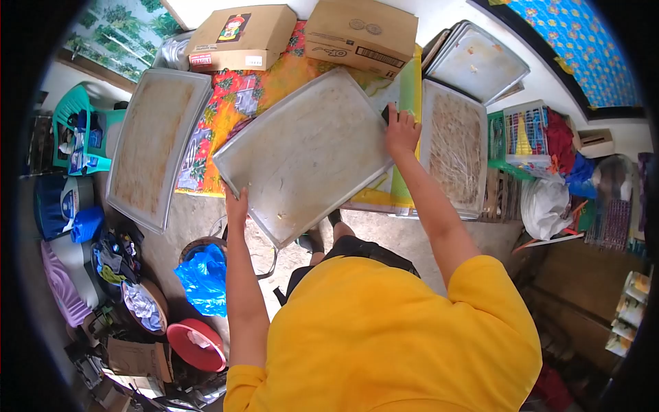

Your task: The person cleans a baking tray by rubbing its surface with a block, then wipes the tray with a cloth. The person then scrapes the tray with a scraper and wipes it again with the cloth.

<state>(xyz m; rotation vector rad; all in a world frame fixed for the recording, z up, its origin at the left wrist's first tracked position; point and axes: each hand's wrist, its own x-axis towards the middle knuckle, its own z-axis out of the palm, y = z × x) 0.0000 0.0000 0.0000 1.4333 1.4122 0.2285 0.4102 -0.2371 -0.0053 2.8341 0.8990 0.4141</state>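
A large grey metal baking tray, stained and scuffed, is tilted in front of me over the table. My left hand is closed on its lower left rim, thumb on the edge. At the tray's right edge is my right hand, fingers curled round a small black object, mostly covered by the hand; I cannot tell what it is. To the left lies a stack of similar baking trays with brownish surfaces. Another stained tray rests on the right.
Two cardboard boxes stand at the back of the table, on a flowered tablecloth. More trays lean against the wall at the back right. A blue plastic bag and a red basin are on the floor at left.
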